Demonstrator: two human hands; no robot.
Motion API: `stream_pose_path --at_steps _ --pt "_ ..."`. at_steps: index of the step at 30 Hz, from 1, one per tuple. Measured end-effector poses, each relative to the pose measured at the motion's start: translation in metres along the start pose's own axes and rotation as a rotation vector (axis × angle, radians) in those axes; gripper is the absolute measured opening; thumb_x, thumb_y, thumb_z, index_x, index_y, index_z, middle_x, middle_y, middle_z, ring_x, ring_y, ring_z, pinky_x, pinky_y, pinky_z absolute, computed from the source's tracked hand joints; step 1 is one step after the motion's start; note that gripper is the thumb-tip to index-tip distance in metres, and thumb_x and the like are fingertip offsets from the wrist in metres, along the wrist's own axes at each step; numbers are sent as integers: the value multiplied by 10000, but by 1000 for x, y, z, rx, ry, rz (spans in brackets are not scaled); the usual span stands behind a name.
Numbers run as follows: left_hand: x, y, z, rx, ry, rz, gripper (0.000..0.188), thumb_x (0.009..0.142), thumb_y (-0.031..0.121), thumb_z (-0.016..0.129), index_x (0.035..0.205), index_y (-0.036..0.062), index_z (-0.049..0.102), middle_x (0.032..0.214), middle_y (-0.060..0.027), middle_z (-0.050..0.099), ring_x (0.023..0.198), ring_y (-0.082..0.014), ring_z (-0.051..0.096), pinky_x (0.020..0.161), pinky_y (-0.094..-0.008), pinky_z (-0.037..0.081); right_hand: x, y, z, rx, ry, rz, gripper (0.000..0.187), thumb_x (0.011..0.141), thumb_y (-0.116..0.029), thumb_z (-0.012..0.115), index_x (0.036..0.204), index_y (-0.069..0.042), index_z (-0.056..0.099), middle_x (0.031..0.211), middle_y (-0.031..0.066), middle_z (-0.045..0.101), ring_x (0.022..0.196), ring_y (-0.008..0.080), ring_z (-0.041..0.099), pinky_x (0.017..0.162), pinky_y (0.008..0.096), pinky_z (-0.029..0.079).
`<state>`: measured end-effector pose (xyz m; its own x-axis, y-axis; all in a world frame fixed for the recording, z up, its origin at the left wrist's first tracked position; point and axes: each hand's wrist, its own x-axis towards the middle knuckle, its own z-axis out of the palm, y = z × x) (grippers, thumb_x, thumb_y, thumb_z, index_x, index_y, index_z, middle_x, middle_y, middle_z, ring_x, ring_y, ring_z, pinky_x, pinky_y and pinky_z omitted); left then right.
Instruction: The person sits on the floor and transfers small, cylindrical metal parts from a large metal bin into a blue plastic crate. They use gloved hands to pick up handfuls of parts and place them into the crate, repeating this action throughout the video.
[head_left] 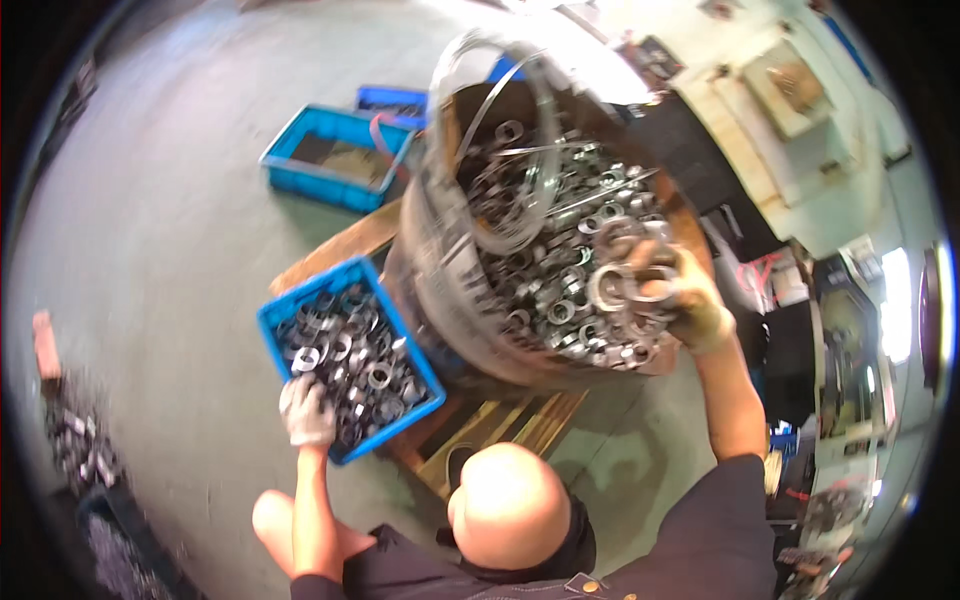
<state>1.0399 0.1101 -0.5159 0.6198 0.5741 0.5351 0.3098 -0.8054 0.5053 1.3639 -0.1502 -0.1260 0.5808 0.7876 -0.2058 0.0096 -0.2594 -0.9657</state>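
My left hand (308, 411), in a pale glove, is closed over the near left rim of a blue plastic crate (412, 340). Many short metal rings (378, 375) fill that crate. Over the right part of a large round drum (440, 270), my gloved right hand (695, 300) is closed around several metal rings (640, 288), slightly blurred by motion. Beneath it, a heap of similar shiny rings (565, 312) lies in the drum. A loose coil of clear plastic strip (545, 180) hangs over the drum's left side.
A wooden pallet (500, 428) shows under the drum. Beyond the crate, another blue crate (285, 180) sits on the floor with a smaller blue bin (370, 98) behind it. Thin rods (605, 194) stick across the heap. Metal parts (85, 450) lie at far left.
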Motion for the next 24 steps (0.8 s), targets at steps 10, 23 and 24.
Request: stream_pose_path --at_steps 10,23,24 --pt "-9 -19 -12 -27 -19 -5 150 645 15 656 774 74 605 939 -98 625 879 -325 595 818 -455 472 -6 50 179 163 -298 108 402 655 -170 867 965 -32 652 1071 97 634 926 199 636 768 290 524" --pt "-10 -17 -4 -55 -18 -33 166 636 12 653 792 64 627 976 -105 638 917 -340 595 857 -458 463 71 198 244 -346 -496 292 582 847 -126 650 1396 -38 476 1010 54 615 791 99 550 662 244 481" --pt "-9 -15 -4 -60 -11 -31 169 636 12 655 794 64 628 978 -105 639 914 -341 595 856 -459 462 71 203 237 -355 -475 300 514 856 -111 629 1355 -42 523 1081 66 613 887 104 561 758 246 486"
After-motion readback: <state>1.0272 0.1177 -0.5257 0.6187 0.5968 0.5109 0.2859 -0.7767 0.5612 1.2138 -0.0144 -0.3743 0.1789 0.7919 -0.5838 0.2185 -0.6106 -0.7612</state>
